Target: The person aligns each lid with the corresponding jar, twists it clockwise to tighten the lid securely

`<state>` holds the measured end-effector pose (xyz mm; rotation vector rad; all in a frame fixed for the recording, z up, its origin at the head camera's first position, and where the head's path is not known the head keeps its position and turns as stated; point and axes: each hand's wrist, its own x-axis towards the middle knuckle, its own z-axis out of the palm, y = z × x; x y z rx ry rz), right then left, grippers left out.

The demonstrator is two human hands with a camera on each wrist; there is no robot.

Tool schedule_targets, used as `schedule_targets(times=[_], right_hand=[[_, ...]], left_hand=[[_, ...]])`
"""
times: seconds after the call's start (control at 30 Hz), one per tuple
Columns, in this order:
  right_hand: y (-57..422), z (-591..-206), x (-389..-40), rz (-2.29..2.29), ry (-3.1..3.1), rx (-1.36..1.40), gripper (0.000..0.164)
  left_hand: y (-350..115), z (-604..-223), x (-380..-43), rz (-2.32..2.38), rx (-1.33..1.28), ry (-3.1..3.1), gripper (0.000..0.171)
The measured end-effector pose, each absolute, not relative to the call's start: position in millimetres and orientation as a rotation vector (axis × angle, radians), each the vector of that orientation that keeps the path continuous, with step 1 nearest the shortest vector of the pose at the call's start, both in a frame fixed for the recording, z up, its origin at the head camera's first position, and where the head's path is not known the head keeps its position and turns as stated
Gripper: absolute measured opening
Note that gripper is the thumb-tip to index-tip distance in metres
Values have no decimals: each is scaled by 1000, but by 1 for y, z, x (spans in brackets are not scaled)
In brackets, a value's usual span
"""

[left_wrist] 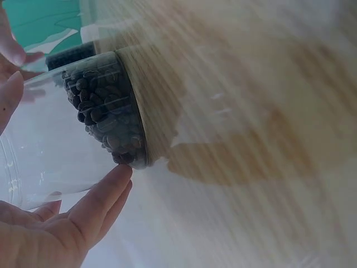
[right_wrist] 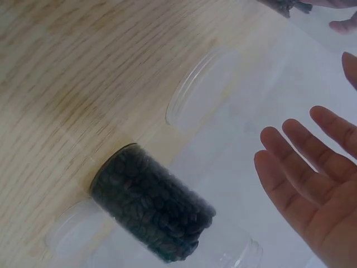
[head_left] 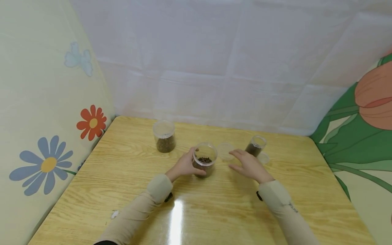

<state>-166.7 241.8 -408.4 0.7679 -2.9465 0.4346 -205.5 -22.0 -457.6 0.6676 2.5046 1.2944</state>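
Observation:
My left hand [head_left: 185,164] grips a wide, clear open jar [head_left: 205,169] from its left side, thumb and fingers spread about the wall. Dark beans [left_wrist: 106,106] fill the lower part of this jar, as the left wrist view shows close up. To the right, my right hand [head_left: 249,165] hovers over the table with extended fingers, holding nothing. A clear round lid [head_left: 226,151] lies flat between the wide jar and that hand. Just behind the right hand stands a narrower open jar [right_wrist: 153,204], also partly filled with dark beans; the hand is apart from it.
A second wide clear jar [head_left: 164,136] with brown contents stands at the back left. Beside the narrow jar lies a small clear lid [head_left: 263,157]. A white scrap [head_left: 114,214] is on the wooden table [head_left: 214,211] at front left. Cloth hangs behind.

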Motion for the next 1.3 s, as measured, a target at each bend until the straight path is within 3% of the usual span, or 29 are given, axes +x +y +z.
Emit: schedule_targets(times=[0.73, 1.3], right_hand=[[230, -426, -217, 311, -3138, 662, 57], [227, -434, -238, 300, -3246, 628, 68]], left_hand=[[-28, -459, -187, 1273, 703, 2474, 102], [-30, -458, -174, 1268, 739, 2467, 104]])
